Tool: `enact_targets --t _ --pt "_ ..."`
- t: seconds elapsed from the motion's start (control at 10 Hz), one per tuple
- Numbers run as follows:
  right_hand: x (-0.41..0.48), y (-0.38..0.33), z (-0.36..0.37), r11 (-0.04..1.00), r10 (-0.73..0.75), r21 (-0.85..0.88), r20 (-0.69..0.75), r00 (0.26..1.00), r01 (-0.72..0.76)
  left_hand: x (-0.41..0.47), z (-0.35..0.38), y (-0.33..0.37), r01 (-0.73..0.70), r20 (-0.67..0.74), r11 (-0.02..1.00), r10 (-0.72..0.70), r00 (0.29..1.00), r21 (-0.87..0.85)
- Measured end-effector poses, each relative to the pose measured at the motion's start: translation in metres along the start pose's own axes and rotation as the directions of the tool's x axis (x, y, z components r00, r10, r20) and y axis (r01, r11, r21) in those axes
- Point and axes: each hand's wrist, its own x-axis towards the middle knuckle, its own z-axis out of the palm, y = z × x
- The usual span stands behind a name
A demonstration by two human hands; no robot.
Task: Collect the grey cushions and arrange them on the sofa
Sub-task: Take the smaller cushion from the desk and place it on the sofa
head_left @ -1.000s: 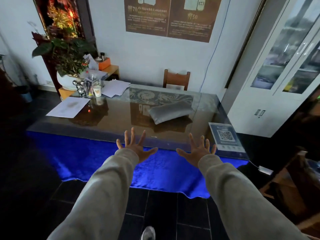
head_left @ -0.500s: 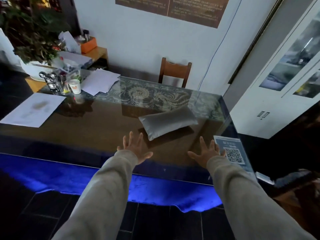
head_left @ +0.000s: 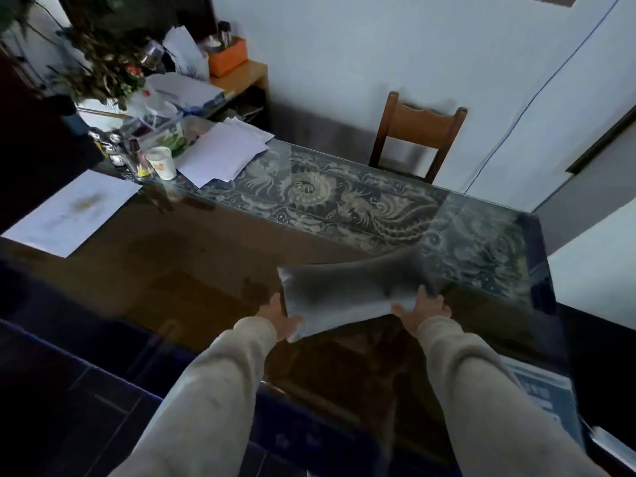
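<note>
A grey cushion [head_left: 347, 294] lies on the glass-topped table [head_left: 206, 270], near its right half. My left hand [head_left: 277, 316] grips the cushion's near-left corner, fingers tucked under the fabric. My right hand [head_left: 421, 308] holds the cushion's near-right edge, thumb on top. The cushion's near edge looks slightly lifted off the glass. Both sleeves are light beige. No sofa is in view.
A wooden chair [head_left: 418, 132] stands behind the table by the wall. Loose papers [head_left: 220, 153], a paper cup [head_left: 161, 163], small bottles and a potted plant [head_left: 103, 63] crowd the table's far-left end. A sheet [head_left: 72, 211] lies at left. A QR placard [head_left: 540, 394] sits near right.
Both hands went forward from open above the table edge to gripping the cushion's near corners. The view moved closer to the table.
</note>
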Motion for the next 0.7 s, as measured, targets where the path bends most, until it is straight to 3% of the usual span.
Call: enact_targets --t 0.1,0.2,0.3,0.4,0.5,0.6,0.7 --pt "0.056 -0.01 -0.011 0.978 0.119 0.175 -0.03 0.992 -0.112 0.036 0.008 0.009 0.209 0.085 0.951 -0.195 0.977 -0.229" --pt "0.111 -0.026 -0.029 0.923 0.13 0.364 0.017 0.991 -0.128 0.061 0.004 0.013 0.269 0.053 0.912 -0.266 0.962 -0.311" --pt "0.144 -0.038 -0.055 0.932 0.067 0.347 0.121 0.99 -0.106 0.072 -0.021 0.022 0.278 0.055 0.858 -0.282 0.958 -0.433" --pt "0.164 -0.039 -0.071 0.871 -0.093 0.49 0.082 0.992 0.042 0.082 -0.046 0.021 0.225 0.062 0.799 -0.23 0.971 -0.557" --pt "0.184 -0.035 -0.078 0.677 -0.172 0.721 -0.035 0.984 0.144 0.088 -0.053 0.018 0.083 -0.048 0.539 -0.224 0.973 -0.838" --pt "0.18 -0.041 -0.072 0.227 -0.137 0.974 0.01 0.99 0.021 0.087 -0.051 0.03 -0.003 -0.057 0.211 -0.251 0.966 -0.977" --pt "0.175 -0.046 -0.065 -0.054 -0.162 0.988 0.132 0.978 -0.143 0.089 -0.051 0.029 -0.08 -0.144 0.215 -0.306 0.941 -0.973"
